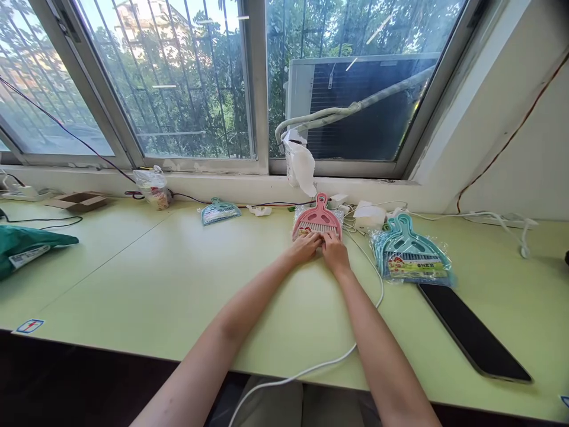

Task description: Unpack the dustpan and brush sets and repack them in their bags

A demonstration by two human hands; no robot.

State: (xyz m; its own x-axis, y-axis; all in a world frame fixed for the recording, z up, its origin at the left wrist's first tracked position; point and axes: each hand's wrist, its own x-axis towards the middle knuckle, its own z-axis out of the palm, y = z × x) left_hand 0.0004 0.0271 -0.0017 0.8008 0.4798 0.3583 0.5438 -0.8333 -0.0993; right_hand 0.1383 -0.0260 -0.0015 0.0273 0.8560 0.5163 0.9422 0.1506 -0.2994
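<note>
A pink dustpan-and-brush set (320,214) in a clear plastic bag lies near the back of the table, its handle toward the window. My left hand (306,247) and my right hand (334,251) meet at the bag's front edge, fingers bent and closed on it. The fingertips partly cover the lower part of the set. To the right sits a pile of blue-green dustpan-and-brush sets (411,252) in clear bags. Another blue-green set (219,211) lies apart, left of my hands.
A black tablet (473,332) lies at the right. A white cable (311,369) runs under my right forearm and off the front edge. Farther left are a green package (31,244), a cardboard box (82,201) and a plastic bag (154,188). Windows stand behind the table (146,296).
</note>
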